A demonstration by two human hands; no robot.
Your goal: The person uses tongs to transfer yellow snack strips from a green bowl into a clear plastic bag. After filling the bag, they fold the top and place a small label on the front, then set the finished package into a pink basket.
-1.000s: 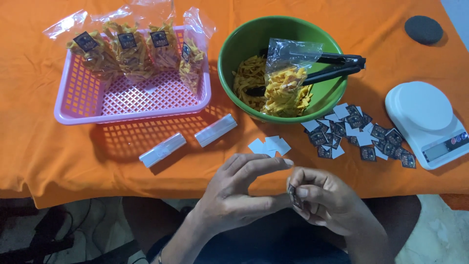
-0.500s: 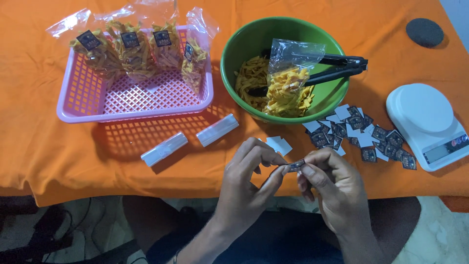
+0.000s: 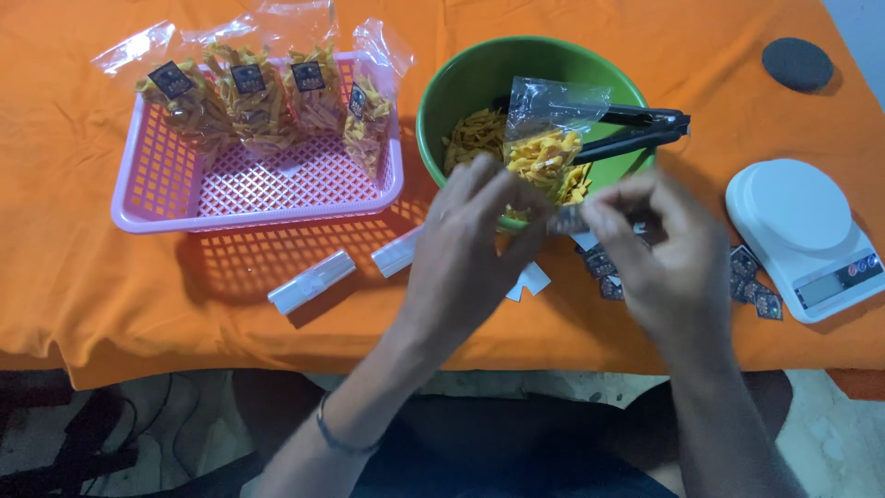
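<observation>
A: Where are the hands?

B: The left hand [image 3: 466, 244] and right hand [image 3: 659, 249] are raised over the near edge of the orange-clothed desk [image 3: 92, 295]. They pinch together a small dark square sticker [image 3: 570, 219].

A: And the bag?

B: The clear plastic bag of yellow snack strips [image 3: 546, 152] stands upright just beyond, in the green round bowl [image 3: 479, 78], nearer the left hand. Half a second ago both hands were lower.

- The single head camera looked steeply down from above the seated person, facing 12 o'clock across the orange table [image 3: 83, 304].
- It sat close: forearms entered from 6 o'clock, and the table filled the frame's upper two-thirds.
</observation>
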